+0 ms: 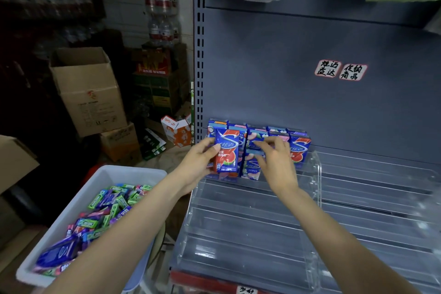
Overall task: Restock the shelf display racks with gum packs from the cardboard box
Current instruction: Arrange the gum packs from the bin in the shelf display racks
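Note:
My left hand (199, 164) grips a blue gum pack with a watermelon picture (226, 150), upright in front of the top tier of a clear acrylic display rack (238, 217). My right hand (274, 162) pinches the top of a blue pack with a peach picture (253, 148) standing in that top row. Several more blue packs (299, 148) stand along the same row against the grey shelf back panel. The lower tiers of the rack hold no packs. A white plastic bin (71, 207) at lower left holds several loose gum packs (105, 215), green, purple and blue.
Open cardboard boxes (88, 93) are stacked at the left rear, with bottled water packs (161, 7) above drink cartons. Another cardboard box flap (14, 160) juts in from the left edge. A second clear rack (381, 186) stands to the right. Two handwritten labels (340, 70) stick to the panel.

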The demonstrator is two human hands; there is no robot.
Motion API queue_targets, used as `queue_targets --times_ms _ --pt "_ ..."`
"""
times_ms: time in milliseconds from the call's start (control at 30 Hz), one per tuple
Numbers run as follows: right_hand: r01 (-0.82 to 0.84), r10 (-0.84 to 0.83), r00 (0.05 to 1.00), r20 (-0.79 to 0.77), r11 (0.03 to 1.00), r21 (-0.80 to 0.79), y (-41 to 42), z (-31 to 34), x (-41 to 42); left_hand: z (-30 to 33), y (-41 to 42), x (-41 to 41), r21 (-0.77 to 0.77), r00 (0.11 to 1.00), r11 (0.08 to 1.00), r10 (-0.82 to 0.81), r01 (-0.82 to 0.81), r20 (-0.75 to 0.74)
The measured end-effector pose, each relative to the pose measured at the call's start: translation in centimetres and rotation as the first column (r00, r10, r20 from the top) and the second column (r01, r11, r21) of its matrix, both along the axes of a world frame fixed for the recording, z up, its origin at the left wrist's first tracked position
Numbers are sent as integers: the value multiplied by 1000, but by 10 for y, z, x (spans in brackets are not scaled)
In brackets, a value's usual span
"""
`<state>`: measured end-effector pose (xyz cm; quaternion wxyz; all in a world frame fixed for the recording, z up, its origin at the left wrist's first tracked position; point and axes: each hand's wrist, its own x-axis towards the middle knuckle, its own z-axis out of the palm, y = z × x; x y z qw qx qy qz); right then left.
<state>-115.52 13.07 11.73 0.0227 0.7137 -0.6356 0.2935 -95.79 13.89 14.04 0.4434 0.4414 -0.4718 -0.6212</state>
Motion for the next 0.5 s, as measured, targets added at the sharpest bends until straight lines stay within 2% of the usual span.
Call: queue_targets --times_ms 67,100,167,267,333,367,400,433,500 --pt "-39 57 980 190 995 -94 6 13 -2 -1 -1 -5 -20 999 1000 -21 22 33" --pt "-89 112 947 303 992 -89 9 21 -2 -2 -2 -9 -36 997 999 -34 36 75" --pt "-229 183 845 502 973 30 11 35 -2 -2 -5 -19 -69 982 993 -78 91 171" --pt "-346 199 780 593 927 144 9 43 -6 3 -8 -35 -99 967 984 -122 147 224" --pt "-315 166 750 640 941 126 8 45 -11 8 -10 -40 -161 960 977 -93 139 265" --pt "-279 138 745 653 953 116 9 45 -13 8 -11 -39 -240 936 961 -45 136 349" --pt "-233 110 764 636 966 112 8 43 -16 8 -14 -35 -352 867 924 46 152 496" --pt "-184 87 809 581 977 110 8 41 -19 6 -17 -31 -463 730 862 180 206 660" --pt "-108 58 903 426 990 94 7 35 -22 0 -22 -22 -539 382 749 403 385 832"
